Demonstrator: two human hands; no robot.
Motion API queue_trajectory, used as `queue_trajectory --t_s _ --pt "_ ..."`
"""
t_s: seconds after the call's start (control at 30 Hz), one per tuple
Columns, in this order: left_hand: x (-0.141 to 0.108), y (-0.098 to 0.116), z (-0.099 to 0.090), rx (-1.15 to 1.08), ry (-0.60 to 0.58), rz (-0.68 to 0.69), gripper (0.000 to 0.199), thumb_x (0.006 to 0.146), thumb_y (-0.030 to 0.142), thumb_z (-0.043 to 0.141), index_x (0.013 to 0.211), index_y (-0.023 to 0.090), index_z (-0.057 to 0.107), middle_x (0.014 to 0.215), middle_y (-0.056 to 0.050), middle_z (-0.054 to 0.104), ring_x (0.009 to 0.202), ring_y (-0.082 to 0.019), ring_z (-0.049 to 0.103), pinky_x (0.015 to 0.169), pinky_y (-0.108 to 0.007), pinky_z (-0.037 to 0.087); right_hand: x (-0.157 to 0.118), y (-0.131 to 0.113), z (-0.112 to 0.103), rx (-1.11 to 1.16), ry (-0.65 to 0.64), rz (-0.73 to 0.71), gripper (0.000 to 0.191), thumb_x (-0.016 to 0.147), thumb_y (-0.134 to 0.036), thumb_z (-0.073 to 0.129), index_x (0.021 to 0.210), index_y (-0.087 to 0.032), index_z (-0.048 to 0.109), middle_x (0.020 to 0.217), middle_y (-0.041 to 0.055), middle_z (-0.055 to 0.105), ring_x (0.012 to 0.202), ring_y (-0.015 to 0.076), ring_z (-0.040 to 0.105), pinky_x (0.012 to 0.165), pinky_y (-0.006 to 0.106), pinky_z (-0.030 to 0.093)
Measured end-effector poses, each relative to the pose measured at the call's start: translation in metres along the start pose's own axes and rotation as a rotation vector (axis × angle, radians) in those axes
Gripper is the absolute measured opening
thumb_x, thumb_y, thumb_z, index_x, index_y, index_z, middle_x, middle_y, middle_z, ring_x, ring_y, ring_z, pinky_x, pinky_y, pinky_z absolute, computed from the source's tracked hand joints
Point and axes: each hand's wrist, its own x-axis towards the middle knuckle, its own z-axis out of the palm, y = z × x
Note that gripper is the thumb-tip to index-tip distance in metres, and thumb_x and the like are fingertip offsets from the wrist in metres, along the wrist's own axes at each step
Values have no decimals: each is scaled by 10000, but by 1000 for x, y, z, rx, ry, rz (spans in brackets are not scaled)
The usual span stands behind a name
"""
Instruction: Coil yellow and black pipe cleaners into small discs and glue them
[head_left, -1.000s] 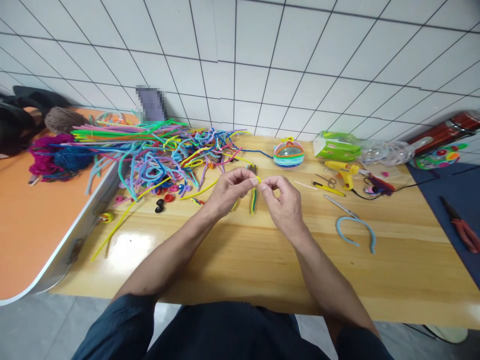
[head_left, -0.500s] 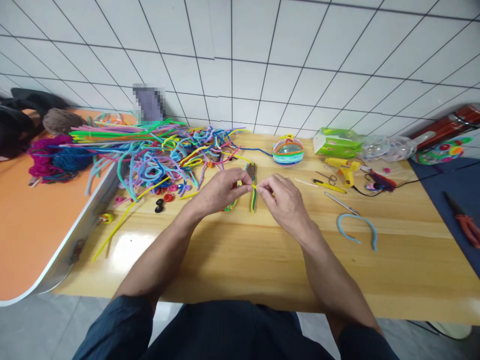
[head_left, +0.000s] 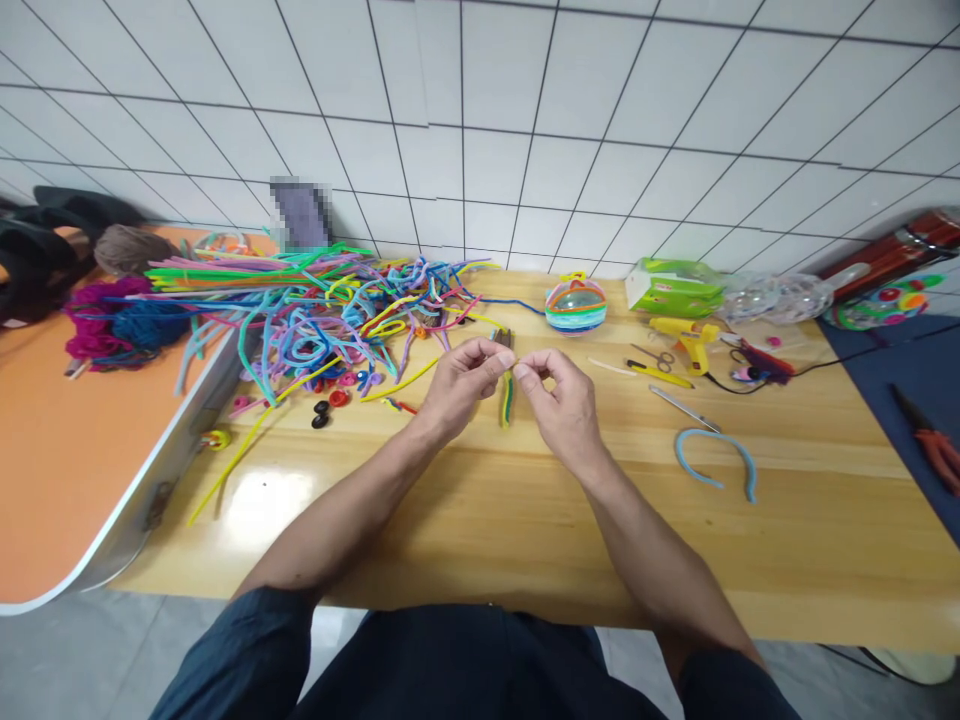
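Note:
My left hand and my right hand meet over the middle of the table, thumb and forefinger pinched on each. Between the fingertips is a short piece of yellow pipe cleaner, almost wholly covered by the fingers. Pliers with green-and-yellow handles lie on the wood just beneath the fingertips, their jaws partly behind my left hand. A yellow pipe cleaner and a small red-tipped piece rest to the left of my left hand.
A tangled heap of pipe cleaners covers the back left, with buttons in front. Behind my hands stands a striped round ornament. A yellow glue gun, scissors, a yellow craft knife and a blue curved pipe cleaner lie right.
My left hand has shifted slightly right and turned, its fingertips a little higher. The yellow piece between the fingers shows less than before. The red-tipped piece has come into view.

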Motion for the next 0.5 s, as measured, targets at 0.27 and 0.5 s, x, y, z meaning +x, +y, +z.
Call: queue_trajectory --t_s 0.27,0.5 --pt "6 33 -28 627 -180 284 302 919 477 808 859 186 755 770 -6 643 647 -124 495 625 -259 373 3 4 -18 -294 -142 -121 104 985 -229 645 888 -258 668 845 27 732 817 218 642 804 374 467" --pt "4 31 -30 643 -276 268 271 948 433 786 844 190 723 669 35 539 582 -113 421 595 -261 326 2 1 -16 -298 -162 -131 102 983 -224 651 888 -252 675 843 28 737 807 215 651 807 379 469"
